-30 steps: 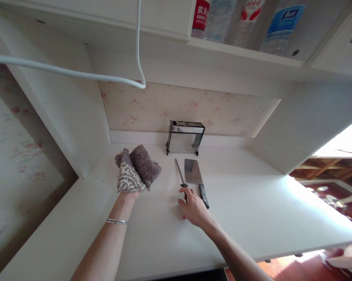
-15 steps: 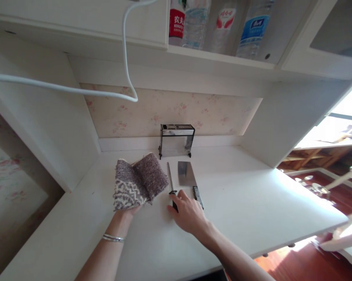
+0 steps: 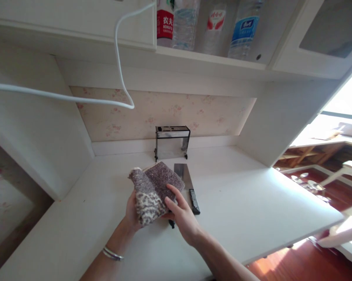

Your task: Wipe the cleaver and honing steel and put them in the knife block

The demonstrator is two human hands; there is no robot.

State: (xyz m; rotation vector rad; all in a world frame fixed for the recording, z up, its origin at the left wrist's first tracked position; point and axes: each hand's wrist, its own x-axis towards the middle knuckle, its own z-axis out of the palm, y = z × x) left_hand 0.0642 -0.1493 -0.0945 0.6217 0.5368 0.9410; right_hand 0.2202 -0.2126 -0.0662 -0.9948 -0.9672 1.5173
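A folded brown fuzzy cloth (image 3: 164, 177) with a cream pattern is held up over the counter between both hands. My left hand (image 3: 132, 210) is closed on it from beneath and the left, its fingers mostly hidden behind the cloth. My right hand (image 3: 183, 216) grips the cloth's right edge, with fingers on its top face. Below that hand shows the end of a black handle (image 3: 172, 224); the thin rod-like blade is covered, and I cannot tell whether a finger touches it. A cleaver (image 3: 193, 201) lies just right of the cloth, its blade partly covered.
A knife block (image 3: 172, 144) with clear sides and a slotted top stands by the back wall. Several bottles (image 3: 244, 33) sit on the shelf above. A white cable (image 3: 99, 101) hangs at the upper left. The white counter (image 3: 246, 203) ends at the right front.
The cloth has moved right and down, now over the thin tool and part of the cleaver. My right hand has gone from the tool's black handle to the cloth. The view has shifted slightly.
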